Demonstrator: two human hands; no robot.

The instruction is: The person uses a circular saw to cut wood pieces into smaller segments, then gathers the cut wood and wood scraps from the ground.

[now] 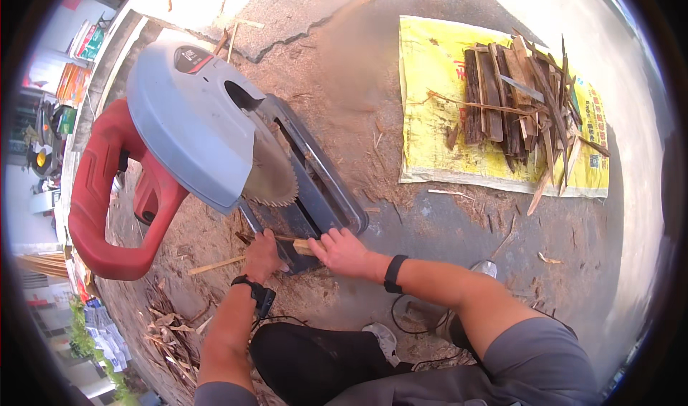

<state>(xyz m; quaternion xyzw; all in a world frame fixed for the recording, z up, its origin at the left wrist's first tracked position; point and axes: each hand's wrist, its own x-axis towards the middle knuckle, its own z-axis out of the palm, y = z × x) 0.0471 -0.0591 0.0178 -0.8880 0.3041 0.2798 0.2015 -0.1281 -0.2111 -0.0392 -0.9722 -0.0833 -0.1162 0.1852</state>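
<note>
A cut-off saw stands in front of me, with a grey blade guard (190,130), a red handle (89,191) and a toothed blade (276,169). Its dark metal base (344,202) reaches toward my hands. Across the near end of that base lie a few thin wood strips (302,247). My right hand (345,252) is closed on their right end. At their left side, my left hand (262,255) is closed too, with dark strip ends poking out past its fingers. The blade is beyond my hands, apart from them. My fingers partly hide the strips.
A yellow woven sack (430,155) lies flat at the far right, bearing a pile of cut wood strips (519,94). Wood scraps (172,334) are heaped at the lower left. Sawdust covers the ground around the saw. A black cable (401,323) loops near my shoes.
</note>
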